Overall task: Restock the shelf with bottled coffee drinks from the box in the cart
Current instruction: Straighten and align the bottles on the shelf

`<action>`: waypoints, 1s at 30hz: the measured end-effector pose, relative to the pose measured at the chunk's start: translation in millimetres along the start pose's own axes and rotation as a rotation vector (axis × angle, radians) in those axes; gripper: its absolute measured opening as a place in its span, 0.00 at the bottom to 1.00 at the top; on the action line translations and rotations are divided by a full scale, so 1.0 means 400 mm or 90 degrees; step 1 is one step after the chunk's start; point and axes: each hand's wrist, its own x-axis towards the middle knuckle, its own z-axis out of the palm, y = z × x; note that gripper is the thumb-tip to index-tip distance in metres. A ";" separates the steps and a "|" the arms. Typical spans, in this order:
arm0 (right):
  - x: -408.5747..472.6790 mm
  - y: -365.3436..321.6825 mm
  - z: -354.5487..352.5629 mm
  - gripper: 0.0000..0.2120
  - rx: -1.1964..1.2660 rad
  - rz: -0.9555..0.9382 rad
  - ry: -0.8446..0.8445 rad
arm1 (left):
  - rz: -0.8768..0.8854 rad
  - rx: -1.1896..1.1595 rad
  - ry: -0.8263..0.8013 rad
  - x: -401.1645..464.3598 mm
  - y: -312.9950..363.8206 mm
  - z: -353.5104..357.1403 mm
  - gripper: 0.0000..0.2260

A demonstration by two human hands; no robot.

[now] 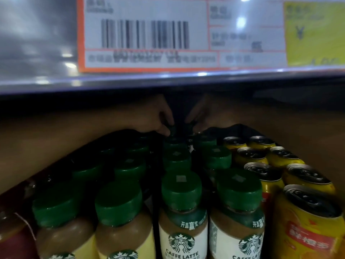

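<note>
While the shelf bay lies in deep shadow, the glossy grey edge of the upper shelf fills the top of the view and catches spots of ceiling light. Clipped to that edge is an orange-bordered price label with a barcode, and to the right of the label sits a yellow price tag bearing a yen sign; the print on both is too blurred to read.

Below the price label, at the far left, a bottle with a dark red label is cut off by the frame. Next come rows of green-capped bottled coffee drinks running back into the dark: two rows with pale yellow labels, then two rows with white labels marked "CAFFE LATTE". Right of these stand yellow drink cans in two rows, packed close against the bottles.

Both forearms reach in from the sides under the upper shelf, directly beneath the price label. The left hand curls its fingers down around the green cap of a bottle at the back of the rows. The right hand reaches to a neighbouring rear cap, fingertips bent onto it; the dimness hides how firm that grip is. The forearms block the view of the back of the bay.
</note>
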 end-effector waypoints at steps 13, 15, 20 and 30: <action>-0.046 -0.012 -0.028 0.14 0.020 0.017 -0.017 | 0.003 -0.063 -0.010 0.000 0.012 -0.002 0.06; -0.054 -0.007 -0.031 0.13 0.047 0.019 -0.018 | 0.011 -0.075 -0.010 -0.006 0.015 0.000 0.06; -0.064 -0.002 -0.028 0.12 0.089 0.021 -0.024 | 0.014 -0.092 0.001 -0.015 0.016 0.003 0.05; -0.085 -0.006 -0.031 0.13 0.097 0.022 -0.044 | 0.004 -0.113 0.017 -0.029 0.019 0.012 0.06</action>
